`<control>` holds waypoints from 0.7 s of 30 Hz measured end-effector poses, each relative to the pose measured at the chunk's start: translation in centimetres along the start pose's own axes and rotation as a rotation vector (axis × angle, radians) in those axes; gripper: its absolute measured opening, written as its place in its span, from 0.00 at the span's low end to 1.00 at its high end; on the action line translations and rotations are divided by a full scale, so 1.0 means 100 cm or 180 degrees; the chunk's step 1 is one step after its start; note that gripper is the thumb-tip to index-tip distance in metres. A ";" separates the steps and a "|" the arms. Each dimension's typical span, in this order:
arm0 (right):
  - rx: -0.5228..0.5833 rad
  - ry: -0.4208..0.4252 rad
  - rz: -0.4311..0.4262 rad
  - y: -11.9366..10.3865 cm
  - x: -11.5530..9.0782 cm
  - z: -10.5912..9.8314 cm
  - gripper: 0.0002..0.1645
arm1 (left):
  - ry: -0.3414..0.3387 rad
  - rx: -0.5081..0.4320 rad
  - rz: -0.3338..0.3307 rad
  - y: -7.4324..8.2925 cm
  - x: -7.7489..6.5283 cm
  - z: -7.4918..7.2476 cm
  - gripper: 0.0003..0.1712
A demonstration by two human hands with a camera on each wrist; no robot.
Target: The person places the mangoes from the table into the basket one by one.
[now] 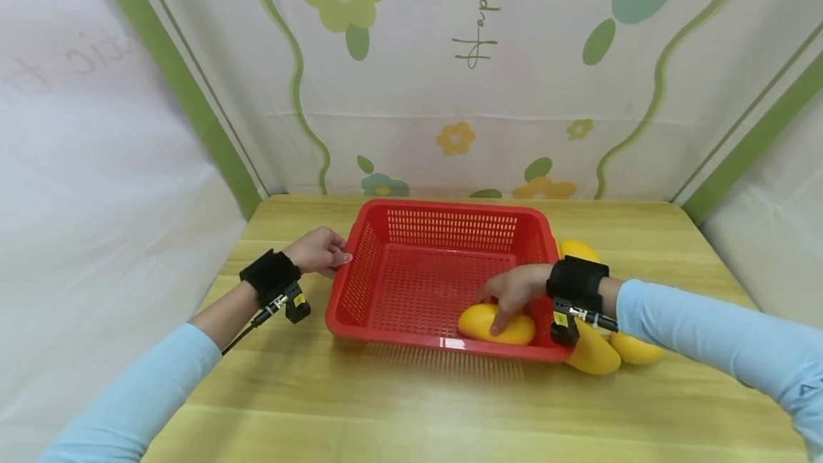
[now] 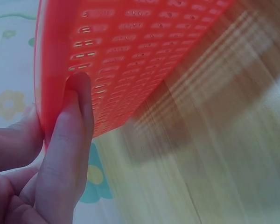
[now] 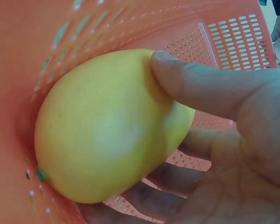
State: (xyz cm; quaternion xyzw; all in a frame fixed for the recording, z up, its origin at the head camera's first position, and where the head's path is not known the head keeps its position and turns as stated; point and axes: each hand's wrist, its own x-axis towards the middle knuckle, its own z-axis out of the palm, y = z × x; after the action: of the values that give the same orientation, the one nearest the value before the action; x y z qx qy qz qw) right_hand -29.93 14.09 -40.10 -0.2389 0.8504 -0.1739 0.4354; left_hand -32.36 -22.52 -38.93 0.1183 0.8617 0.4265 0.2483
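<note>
L hand (image 1: 318,252) pinching red basket (image 1: 418,284), L side; R hand (image 1: 519,286) gripping mango (image 1: 479,324) inside, near R. Prob. best: release low, gently.

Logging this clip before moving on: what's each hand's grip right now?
Left hand: closed, pinching the rim of the red basket.
Right hand: closed, holding a yellow fruit inside the basket.
</note>
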 end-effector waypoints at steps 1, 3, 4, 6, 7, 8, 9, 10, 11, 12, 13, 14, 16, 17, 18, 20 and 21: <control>-0.0014 0.0010 -0.0006 0.000 -0.001 -0.001 0.35 | 0.0007 0.0009 0.0001 0.001 0.000 0.000 0.14; -0.0063 0.0037 -0.0020 -0.001 -0.005 -0.002 0.34 | 0.0010 0.0028 0.0006 0.001 0.000 -0.001 0.14; -0.0095 0.0053 -0.0032 -0.001 -0.006 -0.003 0.33 | 0.0008 0.0028 0.0007 0.001 0.000 -0.001 0.14; -0.0164 0.0103 -0.0054 -0.001 -0.010 -0.006 0.31 | 0.0003 0.0031 0.0002 0.001 0.000 -0.001 0.14; -0.0192 0.0118 -0.0078 -0.002 -0.012 -0.007 0.30 | 0.0006 0.0028 -0.0005 0.000 0.000 -0.001 0.14; -0.0214 0.0135 -0.0095 -0.002 -0.014 -0.008 0.28 | -0.0002 0.0024 0.0000 0.000 -0.001 -0.001 0.14; -0.0235 0.0155 -0.0106 -0.002 -0.016 -0.010 0.28 | -0.0002 0.0015 -0.0005 0.000 -0.001 -0.001 0.14; -0.0246 0.0174 -0.0115 -0.002 -0.018 -0.011 0.27 | -0.0010 0.0009 0.0003 -0.001 -0.001 -0.001 0.14; -0.0255 0.0193 -0.0132 -0.002 -0.020 -0.012 0.27 | -0.0014 0.0008 0.0009 -0.001 -0.001 -0.001 0.14; -0.0257 0.0211 -0.0152 -0.002 -0.022 -0.013 0.26 | -0.0014 0.0009 0.0014 -0.001 -0.001 -0.001 0.14; -0.0241 0.0231 -0.0156 -0.001 -0.025 -0.014 0.26 | -0.0015 0.0005 0.0015 -0.002 -0.002 -0.001 0.14; -0.0218 0.0250 -0.0168 0.000 -0.028 -0.015 0.26 | -0.0017 0.0000 0.0020 -0.002 -0.002 -0.001 0.14; -0.0150 0.0298 -0.0179 0.002 -0.033 -0.015 0.26 | -0.0011 0.0005 0.0021 -0.002 -0.001 -0.001 0.14; -0.0104 0.0325 -0.0177 0.003 -0.036 -0.015 0.25 | -0.0007 0.0010 0.0019 -0.002 -0.001 -0.001 0.14; -0.0059 0.0348 -0.0186 0.004 -0.040 -0.015 0.25 | -0.0006 0.0010 0.0020 -0.001 -0.001 -0.001 0.14; -0.0006 0.0406 -0.0252 0.006 -0.046 -0.015 0.24 | -0.0008 0.0003 0.0018 -0.001 -0.001 -0.001 0.14; 0.0011 0.0450 -0.0294 0.007 -0.049 -0.016 0.23 | -0.0009 -0.0001 0.0014 -0.001 -0.001 -0.001 0.14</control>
State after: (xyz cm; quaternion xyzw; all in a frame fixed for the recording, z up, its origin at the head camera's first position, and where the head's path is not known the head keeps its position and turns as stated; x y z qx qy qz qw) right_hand -28.90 17.55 -36.35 -0.2643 0.8667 -0.2117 0.3662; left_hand -32.33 -22.68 -38.89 0.1208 0.8610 0.4270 0.2486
